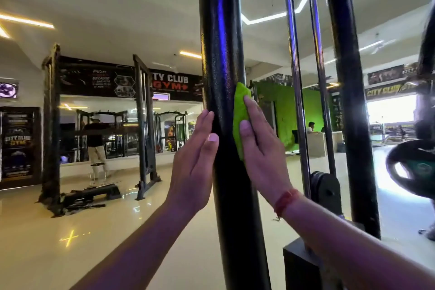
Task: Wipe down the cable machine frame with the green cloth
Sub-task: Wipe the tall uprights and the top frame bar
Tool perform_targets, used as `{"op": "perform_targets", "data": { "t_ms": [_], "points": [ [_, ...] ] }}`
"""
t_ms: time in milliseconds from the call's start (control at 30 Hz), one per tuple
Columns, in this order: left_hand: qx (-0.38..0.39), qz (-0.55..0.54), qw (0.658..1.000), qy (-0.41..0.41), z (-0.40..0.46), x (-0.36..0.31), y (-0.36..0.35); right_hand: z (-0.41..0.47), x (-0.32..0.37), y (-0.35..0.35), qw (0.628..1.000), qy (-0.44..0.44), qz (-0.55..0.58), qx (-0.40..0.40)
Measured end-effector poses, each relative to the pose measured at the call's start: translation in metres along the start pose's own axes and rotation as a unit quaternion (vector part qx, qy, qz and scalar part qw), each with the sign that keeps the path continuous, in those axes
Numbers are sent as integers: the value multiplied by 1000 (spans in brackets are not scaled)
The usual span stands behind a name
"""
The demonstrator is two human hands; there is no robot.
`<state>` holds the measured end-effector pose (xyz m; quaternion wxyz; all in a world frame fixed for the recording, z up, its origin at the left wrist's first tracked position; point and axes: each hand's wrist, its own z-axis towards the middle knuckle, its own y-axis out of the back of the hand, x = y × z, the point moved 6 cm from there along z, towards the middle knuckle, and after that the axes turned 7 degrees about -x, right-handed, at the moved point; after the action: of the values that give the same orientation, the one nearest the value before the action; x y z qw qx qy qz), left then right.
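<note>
While both our hands flank the nearest black upright (226, 125) of the cable machine frame, we judge the wiping to be in progress, not finished. Our right hand (261, 148) lies with straight fingers pressing the green cloth (239, 110) flat against the right side of that post, about mid-height in view; the cloth is folded into a narrow strip between palm and metal. Our left hand (195, 155) rests against the post's left side, fingers extended and relaxed, grasping nothing, seemingly steadying us. How much of the post is already clean we cannot tell, since its glossy paint looks alike above and below the cloth. By our reckoning the stretch above the cloth, the lower run toward the base and the other members are still to be covered: just behind stand two chrome guide rods (296, 101) and a second black upright (348, 101). As for containers, we see none near us, no bucket or spray bottle. Farther off, a weight plate (409, 167) sits at the right edge, and a black rack (51, 125) stands across the shiny floor.
</note>
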<state>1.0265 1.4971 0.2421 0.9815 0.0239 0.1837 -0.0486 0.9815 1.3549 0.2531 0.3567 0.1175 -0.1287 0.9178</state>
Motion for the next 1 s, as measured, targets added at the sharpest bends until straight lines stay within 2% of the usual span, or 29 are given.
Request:
{"op": "perform_targets", "data": {
  "t_ms": [133, 300, 467, 600, 667, 767, 833, 900, 1000],
  "points": [
    [3, -6, 1000, -15, 16, -8, 1, -30, 0, 4, 999, 48, -4, 23],
    [-33, 2, 999, -38, 46, -14, 1, 48, 15, -6, 999, 24, 4, -24],
    [-39, 1, 997, -62, 72, -19, 4, 33, 19, -9, 997, 64, 3, -31],
    [-63, -27, 994, -80, 104, -24, 7, 122, 32, -18, 996, -25, 55, -70],
    [-88, -25, 993, -78, 125, -26, 13, 129, 33, -22, 991, -21, 111, -76],
    [-90, -40, 992, -74, 146, -32, 13, 116, 34, -22, 992, -1, 121, -41],
    [-82, -59, 993, -64, 166, -39, 10, 153, 36, -25, 993, -5, 117, -29],
    [-79, -82, 992, -55, 189, -50, 8, 198, 58, -30, 998, 35, 55, -5],
    [-76, -112, 990, -33, 221, -68, 6, 211, 73, -35, 995, 89, -7, 34]
  ]
}}
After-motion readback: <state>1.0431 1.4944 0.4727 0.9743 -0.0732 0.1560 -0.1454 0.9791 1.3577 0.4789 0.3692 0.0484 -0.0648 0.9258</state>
